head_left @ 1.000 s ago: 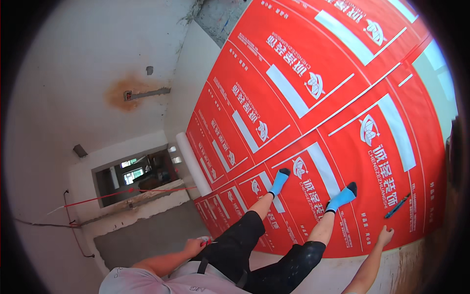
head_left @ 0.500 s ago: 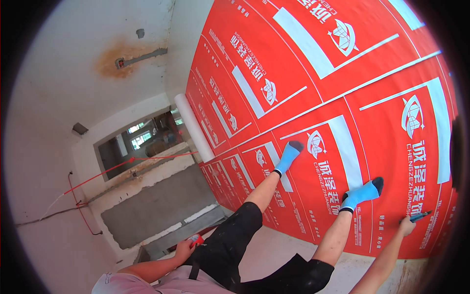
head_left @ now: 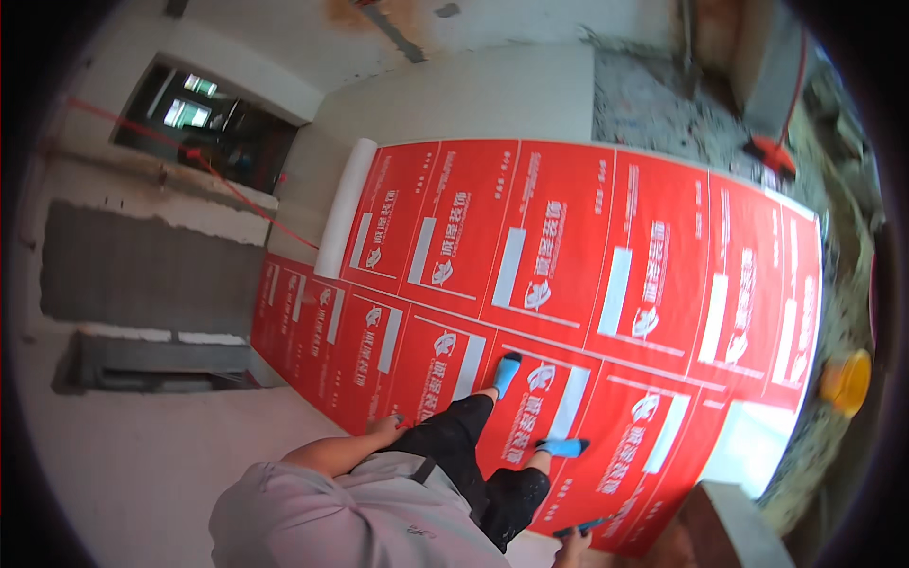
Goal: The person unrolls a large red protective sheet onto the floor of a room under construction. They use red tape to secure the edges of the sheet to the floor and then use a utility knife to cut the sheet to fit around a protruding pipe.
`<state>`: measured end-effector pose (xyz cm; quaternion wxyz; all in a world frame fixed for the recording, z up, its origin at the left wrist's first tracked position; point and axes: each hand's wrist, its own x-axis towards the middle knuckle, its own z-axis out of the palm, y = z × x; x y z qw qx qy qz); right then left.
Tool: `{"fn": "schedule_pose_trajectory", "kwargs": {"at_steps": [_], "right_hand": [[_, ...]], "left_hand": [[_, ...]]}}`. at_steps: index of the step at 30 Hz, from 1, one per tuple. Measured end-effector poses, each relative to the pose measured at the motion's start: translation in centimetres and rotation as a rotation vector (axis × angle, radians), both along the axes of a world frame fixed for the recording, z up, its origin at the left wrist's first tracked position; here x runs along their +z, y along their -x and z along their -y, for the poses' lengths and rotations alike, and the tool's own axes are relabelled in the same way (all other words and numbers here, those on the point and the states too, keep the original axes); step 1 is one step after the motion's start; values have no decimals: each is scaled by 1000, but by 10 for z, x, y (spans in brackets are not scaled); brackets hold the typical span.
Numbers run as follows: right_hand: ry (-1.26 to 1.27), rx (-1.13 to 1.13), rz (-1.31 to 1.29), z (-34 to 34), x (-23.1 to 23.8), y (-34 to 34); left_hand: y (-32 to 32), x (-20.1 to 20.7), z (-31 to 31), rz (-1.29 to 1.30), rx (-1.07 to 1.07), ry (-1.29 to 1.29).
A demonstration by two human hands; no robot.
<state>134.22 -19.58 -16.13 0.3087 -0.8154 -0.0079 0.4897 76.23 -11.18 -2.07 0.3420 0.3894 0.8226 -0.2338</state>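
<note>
My left hand [head_left: 383, 433] is closed at my waist around a small red item, mostly hidden by the fingers. Low in the view, my right hand [head_left: 574, 547] grips a slim dark teal hand tool [head_left: 594, 524], held out over the sheeting; its exact kind is too blurred to tell. I stand in blue socks on red floor protection sheeting [head_left: 582, 189] with white printing, laid in two side-by-side strips. At the left end of the far strip lies the white, still-rolled part of the sheeting [head_left: 345, 208].
A red cord [head_left: 241, 194] stretches from the left wall toward the roll. Rough rubble-strewn ground with a yellow bucket [head_left: 846, 383] borders the right side. A red-and-black object [head_left: 775, 159] sits by the far right corner. A box-like ledge [head_left: 724, 530] stands at lower right.
My view has turned and pulled back, showing more of the sheeting and the right side of the room. Both hands still hold their things; my right hand now appears lower and closer to my body.
</note>
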Motion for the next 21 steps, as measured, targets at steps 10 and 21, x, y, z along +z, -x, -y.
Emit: {"fn": "schedule_pose_trajectory", "kwargs": {"at_steps": [10, 21], "right_hand": [[153, 344, 160, -179, 145, 71], [-51, 935, 171, -424, 161, 206]], "left_hand": [[66, -17, -103, 422, 461, -148], [170, 33, -90, 315, 881, -463]]}}
